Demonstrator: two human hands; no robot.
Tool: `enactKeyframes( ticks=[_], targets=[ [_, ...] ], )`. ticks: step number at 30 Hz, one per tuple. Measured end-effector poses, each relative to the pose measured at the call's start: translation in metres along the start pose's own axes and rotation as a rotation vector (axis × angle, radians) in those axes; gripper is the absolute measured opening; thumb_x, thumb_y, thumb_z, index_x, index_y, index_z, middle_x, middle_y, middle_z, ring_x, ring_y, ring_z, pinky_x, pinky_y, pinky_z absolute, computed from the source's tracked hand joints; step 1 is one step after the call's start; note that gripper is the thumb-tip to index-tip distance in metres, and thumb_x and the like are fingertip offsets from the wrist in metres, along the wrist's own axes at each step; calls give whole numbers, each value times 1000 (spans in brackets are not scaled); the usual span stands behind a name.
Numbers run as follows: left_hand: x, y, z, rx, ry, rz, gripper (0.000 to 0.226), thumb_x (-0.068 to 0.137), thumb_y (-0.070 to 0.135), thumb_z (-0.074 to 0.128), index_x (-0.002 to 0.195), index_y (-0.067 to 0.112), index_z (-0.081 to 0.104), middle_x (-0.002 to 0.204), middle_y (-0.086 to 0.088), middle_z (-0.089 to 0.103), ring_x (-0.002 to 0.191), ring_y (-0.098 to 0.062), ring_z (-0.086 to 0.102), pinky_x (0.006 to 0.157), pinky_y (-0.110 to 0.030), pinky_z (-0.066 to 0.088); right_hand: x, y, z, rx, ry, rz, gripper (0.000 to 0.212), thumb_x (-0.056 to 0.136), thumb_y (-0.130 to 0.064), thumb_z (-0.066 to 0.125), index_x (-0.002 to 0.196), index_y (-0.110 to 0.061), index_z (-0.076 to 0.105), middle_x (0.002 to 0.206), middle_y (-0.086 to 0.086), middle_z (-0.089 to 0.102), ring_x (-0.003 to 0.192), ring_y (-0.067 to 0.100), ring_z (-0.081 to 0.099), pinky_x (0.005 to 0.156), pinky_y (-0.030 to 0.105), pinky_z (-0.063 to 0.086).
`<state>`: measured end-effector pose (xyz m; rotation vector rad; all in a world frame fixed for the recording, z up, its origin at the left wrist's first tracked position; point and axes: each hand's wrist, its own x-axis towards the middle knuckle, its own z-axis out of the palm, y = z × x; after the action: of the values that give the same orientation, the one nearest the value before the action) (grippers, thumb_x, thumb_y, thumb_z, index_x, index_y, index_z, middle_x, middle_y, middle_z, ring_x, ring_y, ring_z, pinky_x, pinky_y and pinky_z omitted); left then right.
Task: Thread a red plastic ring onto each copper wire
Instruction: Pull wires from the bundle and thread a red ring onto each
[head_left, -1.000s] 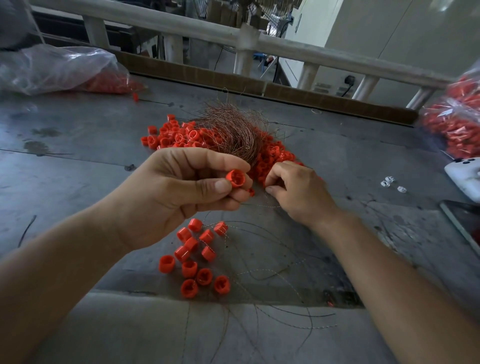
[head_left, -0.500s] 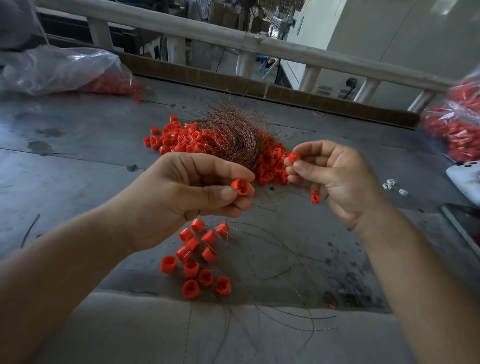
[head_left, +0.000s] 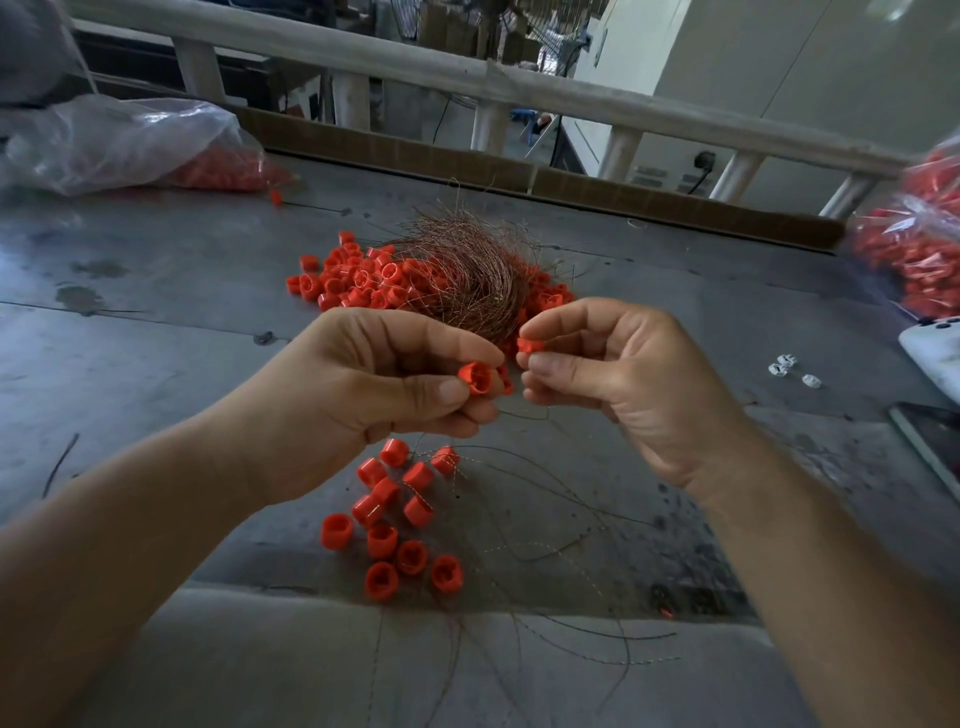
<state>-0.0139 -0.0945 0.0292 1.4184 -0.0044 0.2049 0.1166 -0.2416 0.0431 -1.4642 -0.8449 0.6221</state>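
Short red ring (head_left: 476, 377), open-ended, hollow, glossy plastic

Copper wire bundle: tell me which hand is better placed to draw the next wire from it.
Right, probably. The right hand pinches a red ring beside the copper wire bundle's near edge; the left hand sits farther back, pinching a second red ring, with a thin wire trailing under it.

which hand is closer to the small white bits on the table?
Right. The right hand, pinching a red ring, is left of the white bits; the left hand, pinching a second red ring, sits farther left, beyond the right hand.
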Motion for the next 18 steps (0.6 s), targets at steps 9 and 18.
enactKeyframes(
  ticks=[9, 18],
  targets=[
    [3, 0, 4, 21, 97, 6, 21, 63, 0, 68, 76, 16, 74, 73, -8, 71, 68, -17, 70, 59, -19, 54, -2, 4, 7, 52, -40, -19, 21, 66, -13, 59, 86, -10, 62, 70, 1, 68, 65, 10, 66, 61, 20, 53],
    [5, -3, 5, 68, 206, -8, 24, 56, 7, 62, 75, 15, 75, 73, -9, 72, 68, -18, 70, 60, -19, 54, -9, 10, 24, -297, 37, -253, 25, 79, -9, 63, 85, -33, 60, 75, -11, 64, 71, 3, 63, 67, 16, 51]
  ],
)
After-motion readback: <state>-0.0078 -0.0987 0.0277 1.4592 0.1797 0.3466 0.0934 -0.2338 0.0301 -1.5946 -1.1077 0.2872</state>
